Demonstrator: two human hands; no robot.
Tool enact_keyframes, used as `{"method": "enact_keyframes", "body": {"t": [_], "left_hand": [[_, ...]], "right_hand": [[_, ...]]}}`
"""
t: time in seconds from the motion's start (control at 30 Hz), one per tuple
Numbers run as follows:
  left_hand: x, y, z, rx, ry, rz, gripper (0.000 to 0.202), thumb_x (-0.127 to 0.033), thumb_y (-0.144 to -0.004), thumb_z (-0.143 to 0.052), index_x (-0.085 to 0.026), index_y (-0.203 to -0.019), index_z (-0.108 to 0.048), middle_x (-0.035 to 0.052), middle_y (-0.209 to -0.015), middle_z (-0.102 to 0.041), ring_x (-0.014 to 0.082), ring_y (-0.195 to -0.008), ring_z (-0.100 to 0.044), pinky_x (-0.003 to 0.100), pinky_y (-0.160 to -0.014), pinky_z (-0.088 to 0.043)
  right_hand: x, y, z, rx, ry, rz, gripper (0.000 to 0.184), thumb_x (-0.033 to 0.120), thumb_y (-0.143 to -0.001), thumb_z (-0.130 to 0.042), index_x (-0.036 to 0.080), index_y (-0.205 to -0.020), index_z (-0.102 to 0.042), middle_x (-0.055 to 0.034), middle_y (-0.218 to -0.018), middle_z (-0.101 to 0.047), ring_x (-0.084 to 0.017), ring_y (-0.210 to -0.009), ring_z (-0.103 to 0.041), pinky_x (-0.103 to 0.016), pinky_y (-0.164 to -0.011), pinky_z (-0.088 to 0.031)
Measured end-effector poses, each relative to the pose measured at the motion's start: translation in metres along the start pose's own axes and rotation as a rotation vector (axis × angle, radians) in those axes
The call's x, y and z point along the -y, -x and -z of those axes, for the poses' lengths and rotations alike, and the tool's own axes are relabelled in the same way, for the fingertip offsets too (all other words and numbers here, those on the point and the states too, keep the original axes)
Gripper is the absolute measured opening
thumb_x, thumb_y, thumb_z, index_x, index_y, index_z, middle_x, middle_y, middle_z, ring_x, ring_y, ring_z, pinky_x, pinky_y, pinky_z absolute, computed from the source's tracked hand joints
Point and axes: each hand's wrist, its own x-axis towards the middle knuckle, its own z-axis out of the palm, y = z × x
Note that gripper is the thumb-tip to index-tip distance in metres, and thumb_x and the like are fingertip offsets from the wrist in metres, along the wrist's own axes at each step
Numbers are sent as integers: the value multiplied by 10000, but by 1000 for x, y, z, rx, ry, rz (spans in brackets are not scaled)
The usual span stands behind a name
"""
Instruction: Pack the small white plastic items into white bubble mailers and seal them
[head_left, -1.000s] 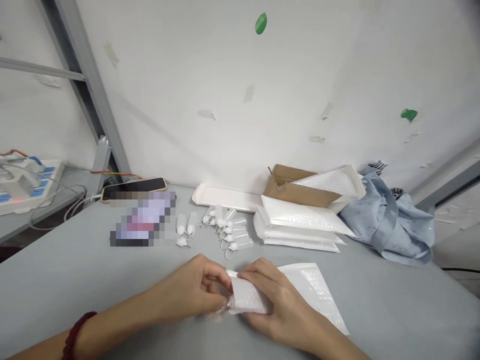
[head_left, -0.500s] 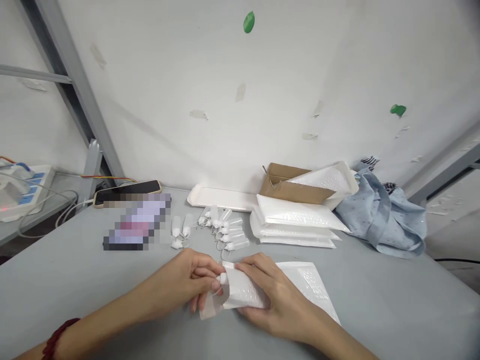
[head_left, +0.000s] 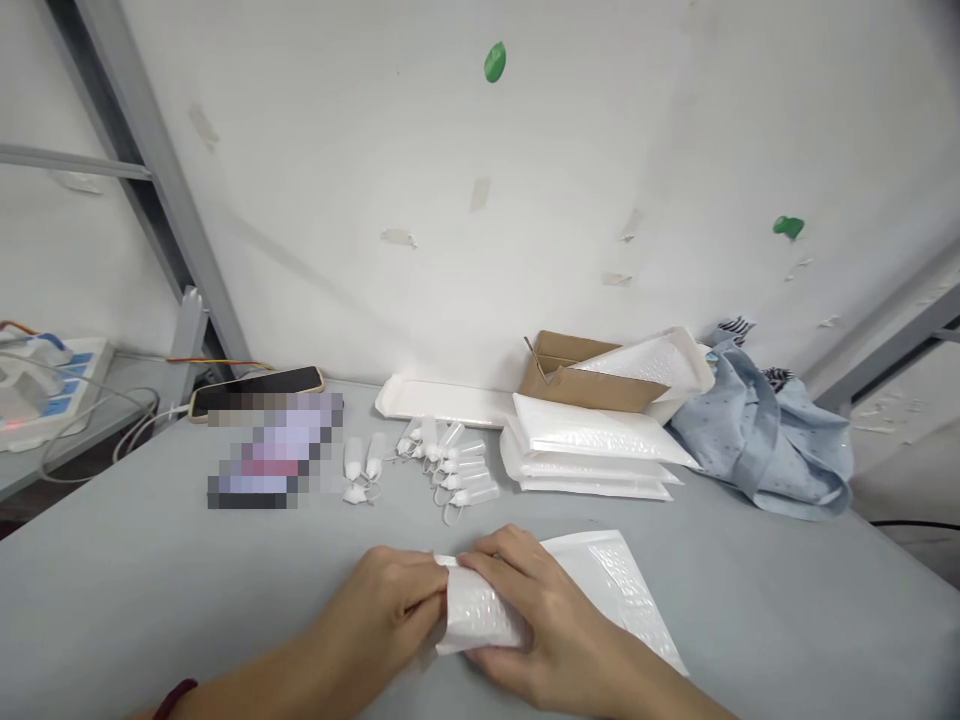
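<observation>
A white bubble mailer point(head_left: 600, 585) lies flat near the front of the grey table point(head_left: 150, 590). My right hand point(head_left: 540, 620) lies on its left end, fingers curled over the folded flap. My left hand point(head_left: 382, 610) meets it from the left, fingers closed against the flap's edge. Both hands grip the mailer's open end. Behind them lie several small white squeeze bottles point(head_left: 454, 465) on their sides.
A stack of white bubble mailers point(head_left: 592, 450) sits behind, with a brown cardboard box point(head_left: 577, 375) and a white tray point(head_left: 442, 400) by the wall. A blue cloth point(head_left: 765, 435) lies at right. A phone point(head_left: 255, 385) and a blurred patch are at left, a power strip point(head_left: 45, 385) beyond.
My left hand has closed in against the mailer's flap, and the loose strip that hung below it half a second ago is out of sight. Both hands shifted slightly toward me.
</observation>
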Motion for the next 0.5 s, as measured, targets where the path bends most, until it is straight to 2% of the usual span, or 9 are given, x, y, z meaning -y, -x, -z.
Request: {"method": "enact_keyframes", "body": {"t": [0.13,0.37,0.5], "left_hand": [[-2,0,3,-7,89,-8,251,-119,-811,-359,-169,-569,-404,-16,-608,-483,93,-549,-414,210,-523,-300],[-6,-4,2,-23,190,80,221,-118,-735,-390,-168,-520,-402,-27,-537,-411,98,-534,-386,212,-517,-297],[-13,-1,4,48,208,5,230,-104,-781,-389,-177,-601,-512,-14,-639,-536,119,-617,-471,217,-624,-382]], "right_hand": [[-1,1,0,-12,-4,3,557,119,-687,-662,183,-1224,-530,-80,-1109,-562,-224,-993,-509,-353,-892,-454],[2,1,0,-7,12,-5,536,139,-692,-666,159,-1213,-541,-91,-1086,-574,-233,-965,-511,-378,-881,-454],[1,1,-1,-8,0,-12,545,111,-681,-644,157,-1215,-543,-94,-1097,-572,-233,-974,-507,-378,-891,-450]]}}
